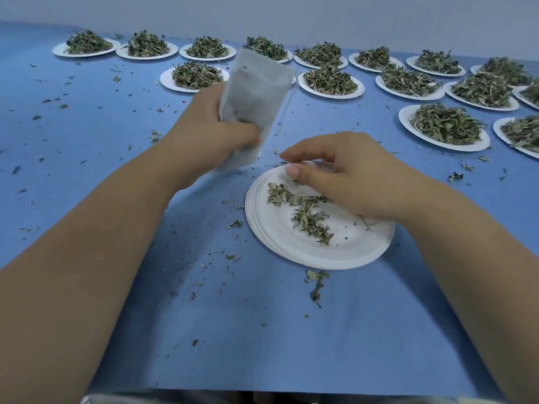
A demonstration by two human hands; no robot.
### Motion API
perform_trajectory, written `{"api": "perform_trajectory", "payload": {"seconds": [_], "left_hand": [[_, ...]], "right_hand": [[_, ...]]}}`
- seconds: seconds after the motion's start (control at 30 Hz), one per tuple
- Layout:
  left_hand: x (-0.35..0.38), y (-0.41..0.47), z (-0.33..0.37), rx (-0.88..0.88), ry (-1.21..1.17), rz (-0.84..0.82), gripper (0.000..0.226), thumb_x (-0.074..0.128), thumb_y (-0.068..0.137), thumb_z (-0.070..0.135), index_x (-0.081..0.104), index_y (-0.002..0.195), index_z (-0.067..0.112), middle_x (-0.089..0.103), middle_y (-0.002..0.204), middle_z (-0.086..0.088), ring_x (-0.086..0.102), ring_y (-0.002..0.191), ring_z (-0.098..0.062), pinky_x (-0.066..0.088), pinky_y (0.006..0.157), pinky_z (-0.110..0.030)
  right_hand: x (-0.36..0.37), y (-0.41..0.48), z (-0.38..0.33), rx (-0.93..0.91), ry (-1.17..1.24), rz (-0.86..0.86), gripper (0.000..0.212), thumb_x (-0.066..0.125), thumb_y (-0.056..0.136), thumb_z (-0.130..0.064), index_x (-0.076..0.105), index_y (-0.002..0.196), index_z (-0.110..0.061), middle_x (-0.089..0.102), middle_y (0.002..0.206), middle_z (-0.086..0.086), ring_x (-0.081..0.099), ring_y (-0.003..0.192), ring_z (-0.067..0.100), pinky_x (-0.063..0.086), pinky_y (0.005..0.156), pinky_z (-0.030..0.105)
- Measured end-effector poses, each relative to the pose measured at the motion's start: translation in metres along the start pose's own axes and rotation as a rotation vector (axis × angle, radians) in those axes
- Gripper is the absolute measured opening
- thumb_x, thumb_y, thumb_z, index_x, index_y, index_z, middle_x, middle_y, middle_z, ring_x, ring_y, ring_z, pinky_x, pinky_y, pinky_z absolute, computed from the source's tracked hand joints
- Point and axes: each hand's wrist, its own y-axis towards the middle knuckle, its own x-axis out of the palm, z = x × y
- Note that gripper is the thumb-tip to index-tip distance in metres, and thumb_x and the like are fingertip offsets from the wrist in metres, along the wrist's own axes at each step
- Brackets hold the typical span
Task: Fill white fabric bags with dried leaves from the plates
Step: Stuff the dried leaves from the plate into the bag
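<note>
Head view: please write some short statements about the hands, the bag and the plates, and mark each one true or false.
1. The left hand grips the white fabric bag. True.
2. The near stack of paper plates is heaped with leaves. False: only a few dried leaves lie on it.
3. The right hand is over that stack. True.
4. The far plates are empty. False: each carries a heap of dried leaves.
5. The tablecloth is blue. True.
</note>
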Motion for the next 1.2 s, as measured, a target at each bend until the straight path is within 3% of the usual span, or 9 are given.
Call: {"api": "perform_trajectory", "payload": {"seconds": [0.17,0.33,0.4,0.57,0.73,0.87,1.0,1.07,1.2], "left_hand": [[0.006,0.000,-0.004,0.032,0.122,-0.005,0.036,0.062,0.069,0.022,0.061,0.102,0.006,0.058,0.083,0.001,0.050,0.068,-0.006,0.042,0.060,-0.020],[0.004,0.001,-0.005,0.040,0.105,-0.005,0.019,0.064,0.071,0.022,0.062,0.089,0.022,0.060,0.077,0.012,0.052,0.064,0.001,0.044,0.058,-0.013],[0.003,0.001,-0.005,0.056,0.105,-0.005,0.016,0.064,0.073,0.020,0.059,0.085,0.029,0.058,0.076,0.014,0.052,0.063,0.003,0.042,0.055,-0.008],[0.001,0.002,-0.007,0.051,0.118,0.009,0.023,0.065,0.075,0.021,0.060,0.097,0.020,0.061,0.087,0.005,0.053,0.069,0.000,0.046,0.064,-0.020],[0.003,0.000,-0.003,0.092,0.118,-0.024,0.018,0.062,0.072,0.022,0.060,0.086,0.032,0.056,0.073,0.019,0.050,0.063,0.004,0.041,0.054,-0.007],[0.004,-0.003,-0.002,0.121,0.119,-0.058,0.030,0.063,0.077,0.015,0.058,0.082,0.044,0.058,0.069,0.026,0.051,0.062,0.008,0.040,0.055,-0.006],[0.004,-0.005,-0.001,0.127,0.128,-0.051,0.028,0.063,0.078,0.014,0.058,0.085,0.041,0.058,0.075,0.018,0.050,0.064,0.003,0.041,0.056,-0.009],[0.004,-0.006,-0.001,0.130,0.146,-0.059,0.025,0.063,0.079,0.014,0.058,0.086,0.037,0.057,0.080,0.010,0.049,0.066,-0.001,0.041,0.058,-0.013],[0.005,-0.006,0.001,0.113,0.143,-0.064,0.022,0.061,0.076,0.017,0.056,0.082,0.038,0.055,0.074,0.016,0.046,0.062,0.000,0.039,0.055,-0.012]], "right_hand": [[0.003,0.003,0.004,-0.025,-0.032,0.080,0.016,0.071,0.093,-0.016,0.079,0.102,-0.028,0.068,0.089,-0.025,0.052,0.083,-0.028,0.036,0.078,-0.005],[0.001,0.007,0.003,0.006,0.055,0.184,0.023,0.075,0.087,-0.010,0.076,0.086,-0.033,0.074,0.085,-0.014,0.067,0.083,0.002,0.053,0.080,0.016],[0.001,0.008,0.002,0.004,0.076,0.215,0.022,0.075,0.087,-0.008,0.076,0.085,-0.031,0.075,0.086,-0.014,0.068,0.082,0.002,0.054,0.080,0.017],[-0.018,-0.003,-0.002,-0.064,0.116,0.201,0.017,0.079,0.086,-0.013,0.078,0.090,-0.029,0.072,0.081,-0.028,0.066,0.078,-0.010,0.048,0.069,0.007],[-0.020,-0.018,-0.007,-0.064,-0.045,0.034,0.016,0.070,0.093,-0.038,0.074,0.109,-0.038,0.068,0.098,-0.026,0.058,0.094,-0.016,0.044,0.075,0.009],[-0.012,-0.029,-0.019,-0.041,-0.207,-0.050,0.065,0.049,0.090,-0.071,0.046,0.147,-0.039,0.044,0.151,-0.020,0.036,0.128,-0.012,0.021,0.099,0.003],[0.008,-0.043,-0.030,0.002,-0.262,-0.244,0.095,0.027,0.080,-0.089,0.019,0.159,-0.038,0.009,0.169,-0.016,0.006,0.155,0.005,0.010,0.118,0.026],[0.014,-0.046,-0.030,0.011,-0.244,-0.215,0.093,0.033,0.082,-0.085,0.027,0.158,-0.033,0.014,0.169,-0.014,0.008,0.155,0.007,0.013,0.121,0.028],[0.019,-0.041,-0.024,-0.030,-0.243,-0.016,0.056,0.057,0.095,-0.057,0.059,0.140,-0.024,0.047,0.155,-0.011,0.049,0.137,0.013,0.042,0.111,0.038]]}}
